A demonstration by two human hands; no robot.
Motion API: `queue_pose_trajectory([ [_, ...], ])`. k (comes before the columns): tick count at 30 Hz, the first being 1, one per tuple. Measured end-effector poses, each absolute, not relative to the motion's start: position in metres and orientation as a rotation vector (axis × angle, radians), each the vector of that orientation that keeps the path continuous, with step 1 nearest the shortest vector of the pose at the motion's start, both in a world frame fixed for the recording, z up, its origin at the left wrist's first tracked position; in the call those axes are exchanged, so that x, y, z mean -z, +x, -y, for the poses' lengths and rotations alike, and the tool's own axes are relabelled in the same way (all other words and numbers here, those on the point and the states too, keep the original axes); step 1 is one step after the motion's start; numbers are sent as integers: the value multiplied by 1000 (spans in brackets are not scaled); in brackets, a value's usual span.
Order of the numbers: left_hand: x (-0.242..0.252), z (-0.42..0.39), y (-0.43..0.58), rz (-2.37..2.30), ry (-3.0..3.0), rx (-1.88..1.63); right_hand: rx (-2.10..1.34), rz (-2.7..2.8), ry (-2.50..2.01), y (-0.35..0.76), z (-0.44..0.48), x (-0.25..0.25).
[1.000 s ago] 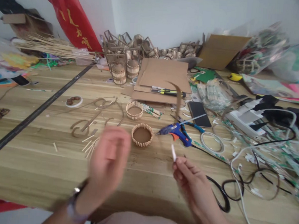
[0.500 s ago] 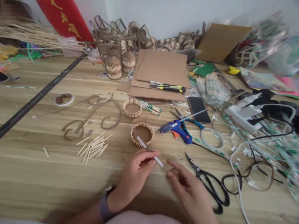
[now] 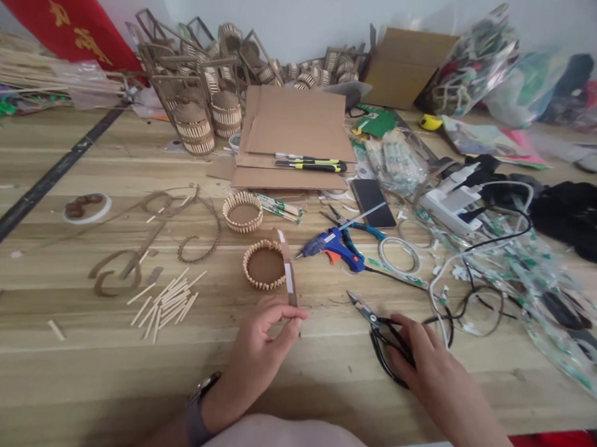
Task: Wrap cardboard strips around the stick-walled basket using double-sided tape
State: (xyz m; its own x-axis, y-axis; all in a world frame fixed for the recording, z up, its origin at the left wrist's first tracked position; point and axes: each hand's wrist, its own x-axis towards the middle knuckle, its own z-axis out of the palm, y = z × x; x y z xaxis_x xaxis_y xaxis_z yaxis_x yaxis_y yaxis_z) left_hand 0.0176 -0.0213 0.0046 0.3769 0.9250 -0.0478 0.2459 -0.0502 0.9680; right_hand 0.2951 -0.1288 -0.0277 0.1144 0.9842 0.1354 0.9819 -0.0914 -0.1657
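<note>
My left hand (image 3: 265, 342) pinches the near end of a thin brown strip (image 3: 290, 286) with white patches on it. The strip points away from me, passing along the right side of a small round basket (image 3: 264, 286) made of short sticks around a brown base. Over on the right, my right hand (image 3: 429, 357) has its fingers around the handles of black scissors (image 3: 372, 318). Their blades are closed and lie low at the table, aimed up and left. A second stick basket (image 3: 242, 227) sits just behind the first.
A blue glue gun (image 3: 334, 247) lies beyond the scissors, near pliers (image 3: 373, 230) and a phone (image 3: 373, 203). Loose sticks (image 3: 169, 302) are left of my left hand. Cardboard sheets (image 3: 298, 123) bear cutter knives. Cables and a white power strip (image 3: 449, 208) spread at right.
My right hand has moved right and taken hold of the scissors. The strip in my left hand has turned, now showing brown with white patches. The view has shifted to the right.
</note>
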Motion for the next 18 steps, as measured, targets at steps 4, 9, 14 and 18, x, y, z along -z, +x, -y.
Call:
queue_pose_trajectory([
  [4,-3,22,21,-1124,1704,-731,85,2063,-1996,286,121,19],
  [9,3,25,21,-1224,1950,-769,235,2215,-1702,269,107,15],
  [14,-2,27,18,-1219,2353,-895,343,2272,-1551,260,99,11],
  [18,-5,28,21,-979,2619,-774,285,2299,-1461,252,99,5],
])
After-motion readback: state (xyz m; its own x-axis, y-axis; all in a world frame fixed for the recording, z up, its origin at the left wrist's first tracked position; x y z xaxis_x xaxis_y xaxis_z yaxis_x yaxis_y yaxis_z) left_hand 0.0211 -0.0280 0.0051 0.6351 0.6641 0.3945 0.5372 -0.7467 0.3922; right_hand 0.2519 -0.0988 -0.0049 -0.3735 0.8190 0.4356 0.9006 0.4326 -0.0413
